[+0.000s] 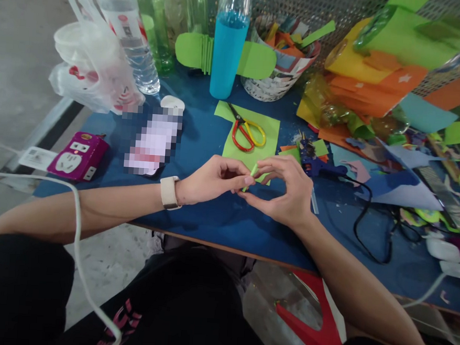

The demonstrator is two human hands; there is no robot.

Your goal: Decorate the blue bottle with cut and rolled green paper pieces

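Observation:
Between my two hands is a small folded strip of light green paper [253, 170]. My left hand [223, 180] pinches it with thumb and fingertips. From the other side, the curved fingers and thumb of my right hand [284, 189] close on the same strip. Just beyond my hands lies a sheet of green paper [270, 129], and on it rest scissors [244, 131] with one red and one yellow handle loop. Behind them stands a bottle with blue paper inside or around it [225, 54], with pleated green paper [193, 52] behind it.
At left are a phone [153, 143], a purple power socket block [79, 155], a water bottle [125, 34] and a plastic bag with a cup [91, 68]. A woven basket [273, 81] holds paper scraps. A glue gun [317, 163], its black cable and coloured scraps fill the right.

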